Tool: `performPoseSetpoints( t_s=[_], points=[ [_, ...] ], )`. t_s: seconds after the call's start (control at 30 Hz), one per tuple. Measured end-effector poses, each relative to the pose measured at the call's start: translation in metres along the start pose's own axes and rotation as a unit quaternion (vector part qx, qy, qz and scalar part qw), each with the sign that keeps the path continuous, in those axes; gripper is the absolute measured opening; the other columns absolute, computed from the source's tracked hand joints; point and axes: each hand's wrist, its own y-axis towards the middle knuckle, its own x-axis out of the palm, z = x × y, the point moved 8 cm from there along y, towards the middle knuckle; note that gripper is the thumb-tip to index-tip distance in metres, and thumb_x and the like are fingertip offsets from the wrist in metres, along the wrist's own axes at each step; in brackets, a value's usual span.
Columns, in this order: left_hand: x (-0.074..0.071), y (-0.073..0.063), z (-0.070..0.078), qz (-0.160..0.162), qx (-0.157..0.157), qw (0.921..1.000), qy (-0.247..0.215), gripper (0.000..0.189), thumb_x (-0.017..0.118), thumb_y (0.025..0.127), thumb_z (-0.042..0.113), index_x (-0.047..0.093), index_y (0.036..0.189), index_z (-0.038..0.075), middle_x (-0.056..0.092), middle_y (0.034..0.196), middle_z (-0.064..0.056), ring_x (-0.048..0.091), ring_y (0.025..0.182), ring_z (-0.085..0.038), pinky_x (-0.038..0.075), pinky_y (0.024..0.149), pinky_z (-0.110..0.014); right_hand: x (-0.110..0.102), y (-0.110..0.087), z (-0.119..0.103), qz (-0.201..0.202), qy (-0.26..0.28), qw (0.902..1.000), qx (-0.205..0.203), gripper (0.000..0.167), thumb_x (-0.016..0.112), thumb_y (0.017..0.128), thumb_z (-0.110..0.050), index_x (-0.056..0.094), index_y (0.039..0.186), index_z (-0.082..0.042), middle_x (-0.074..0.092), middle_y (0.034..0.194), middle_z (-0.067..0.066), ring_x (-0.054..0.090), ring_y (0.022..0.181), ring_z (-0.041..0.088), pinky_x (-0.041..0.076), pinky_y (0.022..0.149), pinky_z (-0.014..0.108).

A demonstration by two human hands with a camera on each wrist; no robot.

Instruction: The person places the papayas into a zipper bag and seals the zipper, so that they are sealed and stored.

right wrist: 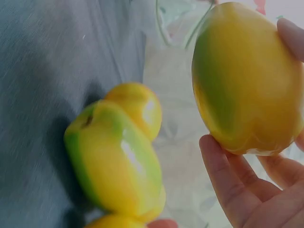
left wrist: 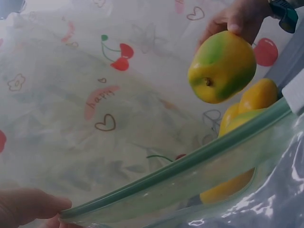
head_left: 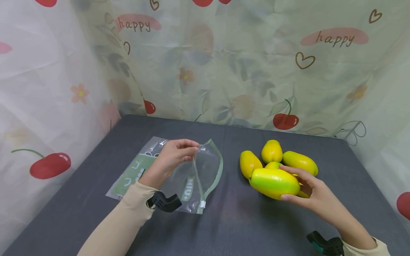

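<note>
My left hand [head_left: 174,154] pinches the rim of a clear zip bag [head_left: 188,190] between thumb and fingers. The bag's mouth gapes toward the right, its green zip strip [left wrist: 171,168] bowed outward and a white slider [head_left: 202,204] at the near corner. With thumb and fingertips, my right hand [head_left: 315,192] grips a yellow-green mango [head_left: 273,182] by its right end, raised in front of a group of mangoes. In the right wrist view, the held mango [right wrist: 249,80] is apart from a mango [right wrist: 116,156] in that group.
Several yellow mangoes, among them one at the back [head_left: 272,151] and one at the right [head_left: 301,163], lie close together on the dark table [head_left: 240,227]. A flat bag with a green print [head_left: 128,177] lies at the left. A patterned curtain [head_left: 221,71] hangs behind.
</note>
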Motion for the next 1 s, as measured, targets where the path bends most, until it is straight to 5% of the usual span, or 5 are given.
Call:
performPoseSetpoints(
  t_s=[0.3, 0.57, 1.0],
  points=[
    [0.004, 0.001, -0.001, -0.007, 0.002, 1.0, -0.003, 0.032, 0.065, 0.092, 0.013, 0.061, 0.116, -0.007, 0.064, 0.105, -0.012, 0.06, 0.079, -0.016, 0.052, 0.08, -0.031, 0.019, 0.017, -0.026, -0.007, 0.038, 0.9977, -0.055, 0.064, 0.075, 0.083, -0.008, 0.048, 0.14, -0.016, 0.051, 0.136, -0.008, 0.054, 0.109, -0.003, 0.048, 0.088, 0.012],
    [0.007, 0.003, -0.002, -0.006, 0.004, 0.9999, -0.007, 0.031, 0.064, 0.091, 0.009, 0.061, 0.116, -0.009, 0.065, 0.093, -0.005, 0.06, 0.075, -0.016, 0.052, 0.08, -0.033, 0.039, 0.028, -0.032, -0.02, 0.024, 0.9989, -0.034, 0.064, 0.077, 0.083, -0.022, 0.049, 0.14, -0.027, 0.051, 0.14, -0.001, 0.055, 0.106, 0.005, 0.051, 0.086, 0.02],
    [0.01, 0.004, -0.005, -0.005, -0.009, 0.9999, 0.008, 0.03, 0.064, 0.091, 0.01, 0.062, 0.116, -0.006, 0.063, 0.107, -0.019, 0.059, 0.077, -0.019, 0.052, 0.08, -0.029, 0.075, 0.045, -0.037, -0.043, 0.045, 0.9977, -0.028, 0.066, 0.08, 0.078, -0.03, 0.052, 0.138, -0.025, 0.054, 0.138, -0.004, 0.057, 0.098, 0.012, 0.052, 0.079, 0.028]
  ],
)
